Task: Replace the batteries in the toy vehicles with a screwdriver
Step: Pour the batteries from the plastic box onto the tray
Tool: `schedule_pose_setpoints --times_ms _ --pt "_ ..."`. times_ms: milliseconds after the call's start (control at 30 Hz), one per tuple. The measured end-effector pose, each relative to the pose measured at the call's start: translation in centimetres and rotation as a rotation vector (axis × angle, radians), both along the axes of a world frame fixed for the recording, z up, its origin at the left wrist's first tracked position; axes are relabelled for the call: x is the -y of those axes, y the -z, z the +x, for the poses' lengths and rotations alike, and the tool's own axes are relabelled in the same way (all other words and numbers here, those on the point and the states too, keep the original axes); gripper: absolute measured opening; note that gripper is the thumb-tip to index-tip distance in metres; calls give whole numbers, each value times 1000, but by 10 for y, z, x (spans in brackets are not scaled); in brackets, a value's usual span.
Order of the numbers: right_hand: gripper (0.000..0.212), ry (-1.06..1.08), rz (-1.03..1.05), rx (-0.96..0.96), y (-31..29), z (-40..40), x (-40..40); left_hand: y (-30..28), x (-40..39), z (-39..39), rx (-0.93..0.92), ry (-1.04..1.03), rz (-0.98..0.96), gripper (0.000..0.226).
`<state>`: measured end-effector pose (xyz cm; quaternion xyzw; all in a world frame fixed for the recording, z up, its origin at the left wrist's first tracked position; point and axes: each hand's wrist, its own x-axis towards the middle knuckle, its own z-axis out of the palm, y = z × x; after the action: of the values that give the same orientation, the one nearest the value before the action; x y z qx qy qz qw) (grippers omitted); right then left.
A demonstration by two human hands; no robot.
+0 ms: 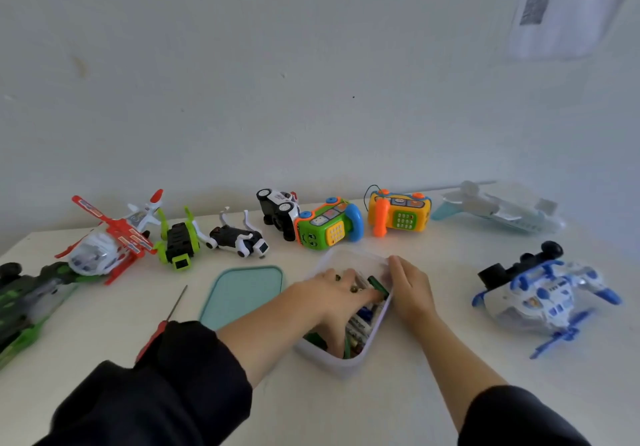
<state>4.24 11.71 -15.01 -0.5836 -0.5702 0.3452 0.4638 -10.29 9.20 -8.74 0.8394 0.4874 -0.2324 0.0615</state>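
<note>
Batteries [360,324] sit loose in the clear plastic box [332,359], which I take as my landmark. My left hand [332,293] reaches down into the box from its left side, fingers curled among the cells and apparently pinching a green battery [377,286] near the far end, though blur keeps me from being sure of the hold. My right hand [410,290] rests with relaxed fingers against the box's right wall, steadying it and holding nothing. The green cell's long axis seems to run toward the box's right wall, so I judge the left hand lifts it out. The red-handled screwdriver [166,321] lies well left of the box, beyond the teal lid [239,293], shaft pointing away from me; the left hand is nearer it. The blue-and-white toy helicopter [540,296] lies right of the box, nearer my right hand.
</note>
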Motion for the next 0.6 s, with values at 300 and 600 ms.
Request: schedule_pose_setpoints --times_ms 300,600 --pt "48 -12 32 11 3 1 -3 7 -2 11 171 -34 81 70" --pt "45 -80 58 80 -2 1 0 13 3 -6 435 -260 186 19"
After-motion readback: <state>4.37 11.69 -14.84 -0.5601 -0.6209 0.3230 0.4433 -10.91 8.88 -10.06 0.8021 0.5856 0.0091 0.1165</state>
